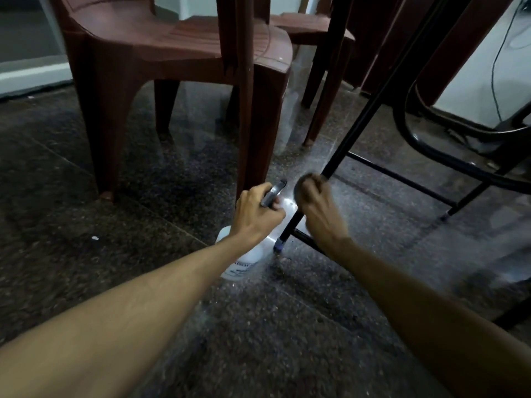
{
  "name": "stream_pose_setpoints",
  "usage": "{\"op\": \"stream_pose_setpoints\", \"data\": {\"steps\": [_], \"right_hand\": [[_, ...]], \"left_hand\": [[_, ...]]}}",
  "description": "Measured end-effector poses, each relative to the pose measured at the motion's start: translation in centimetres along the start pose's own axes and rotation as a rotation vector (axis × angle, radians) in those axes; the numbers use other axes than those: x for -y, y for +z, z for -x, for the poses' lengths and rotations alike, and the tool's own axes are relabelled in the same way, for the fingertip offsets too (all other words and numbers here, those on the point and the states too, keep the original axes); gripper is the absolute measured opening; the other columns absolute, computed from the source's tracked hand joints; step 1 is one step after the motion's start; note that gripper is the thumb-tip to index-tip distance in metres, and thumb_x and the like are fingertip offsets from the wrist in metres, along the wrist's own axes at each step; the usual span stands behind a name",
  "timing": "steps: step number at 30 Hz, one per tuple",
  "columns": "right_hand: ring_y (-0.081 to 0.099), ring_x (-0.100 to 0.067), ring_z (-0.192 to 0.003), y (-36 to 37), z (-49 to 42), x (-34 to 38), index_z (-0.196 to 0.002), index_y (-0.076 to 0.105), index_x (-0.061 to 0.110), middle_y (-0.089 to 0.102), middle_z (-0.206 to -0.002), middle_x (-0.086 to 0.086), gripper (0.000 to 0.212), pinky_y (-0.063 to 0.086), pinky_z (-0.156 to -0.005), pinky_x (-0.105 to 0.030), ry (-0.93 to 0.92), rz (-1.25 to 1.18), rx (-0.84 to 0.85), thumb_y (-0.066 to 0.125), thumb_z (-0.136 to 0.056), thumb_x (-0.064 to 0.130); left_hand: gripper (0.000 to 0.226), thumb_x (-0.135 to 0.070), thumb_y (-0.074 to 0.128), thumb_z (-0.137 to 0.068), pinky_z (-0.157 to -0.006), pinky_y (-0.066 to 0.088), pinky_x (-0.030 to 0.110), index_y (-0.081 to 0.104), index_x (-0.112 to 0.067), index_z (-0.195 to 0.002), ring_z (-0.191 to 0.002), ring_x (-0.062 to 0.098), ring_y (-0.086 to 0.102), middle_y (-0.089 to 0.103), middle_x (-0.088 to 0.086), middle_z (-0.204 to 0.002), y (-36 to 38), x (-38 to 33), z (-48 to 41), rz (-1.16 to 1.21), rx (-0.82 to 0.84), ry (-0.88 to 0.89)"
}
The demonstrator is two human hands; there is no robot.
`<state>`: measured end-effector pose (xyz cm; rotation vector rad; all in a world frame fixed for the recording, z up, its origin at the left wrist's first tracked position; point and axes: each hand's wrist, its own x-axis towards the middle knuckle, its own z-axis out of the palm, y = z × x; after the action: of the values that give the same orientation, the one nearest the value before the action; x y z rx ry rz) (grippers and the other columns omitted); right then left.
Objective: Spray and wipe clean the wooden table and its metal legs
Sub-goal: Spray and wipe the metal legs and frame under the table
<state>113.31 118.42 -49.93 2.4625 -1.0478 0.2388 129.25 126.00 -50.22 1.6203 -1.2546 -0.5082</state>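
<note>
Judged mid leg stage: L hand (258, 215) gripped the spray bottle (244, 261) by its trigger, R hand (319, 209) clutched a dark cloth (305, 183) round the near metal leg (359, 119); far leg (467, 198) prob. yet to do.

Two bare arms are in view, one per side; each is uncovered from the lower edge of the picture to the fingers.

Left forearm (143, 305): long and slender; it tapers evenly to a narrow wrist; a shallow lengthwise groove runs along its upper face; the surface reads smooth.

Left hand (255, 216): the back shows; the knuckles (247, 198) form a rounded ridge; faint tendon lines run from wrist to knuckles.

Right forearm (416, 305): same build and the same taper; it lies in deeper shade, so surface detail is hard to read.

Right hand (320, 211): the back shows; the fingers (314, 186) are blurred; nails and finer marks cannot be told.
</note>
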Motion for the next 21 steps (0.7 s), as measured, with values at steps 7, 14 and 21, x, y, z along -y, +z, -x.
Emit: {"op": "stream_pose_setpoints", "data": {"steps": [7,14,21], "right_hand": [[0.042,-0.032,-0.123,2.5,4.6,-2.5,-0.129,0.063,0.013,0.047,-0.137,-0.012,0.05,0.05,-0.096,-0.047,0.168,-0.247,-0.044,0.062,-0.083,-0.007],[0.051,-0.024,-0.091,5.8,5.5,-1.0,-0.117,0.067,0.015,0.06,-0.11,-0.008,0.028,0.045,-0.073,-0.04,0.054,-0.435,0.092,0.057,-0.093,0.005],[0.046,-0.031,-0.102,4.9,4.0,2.9,-0.11,0.068,0.007,0.058,-0.115,-0.012,0.03,0.049,-0.077,-0.039,-0.179,-0.278,-0.125,0.057,-0.081,0.008]], "left_hand": [[0.012,-0.014,0.065,-0.076,-0.057,0.054,0.04,0.059,-0.023,-0.071,-0.064,0.023,0.064,0.065,-0.005,-0.066,0.4,1.1,1.5,-0.036,-0.001,-0.02],[0.008,-0.015,0.067,-0.077,-0.063,0.057,0.047,0.063,-0.022,-0.075,-0.069,0.021,0.068,0.069,-0.004,-0.073,2.1,3.0,3.1,-0.035,0.072,-0.056],[0.01,-0.018,0.066,-0.079,-0.054,0.046,0.036,0.06,-0.019,-0.072,-0.063,0.024,0.062,0.062,0.0,-0.064,2.0,4.1,3.3,-0.044,0.049,-0.079]]}}
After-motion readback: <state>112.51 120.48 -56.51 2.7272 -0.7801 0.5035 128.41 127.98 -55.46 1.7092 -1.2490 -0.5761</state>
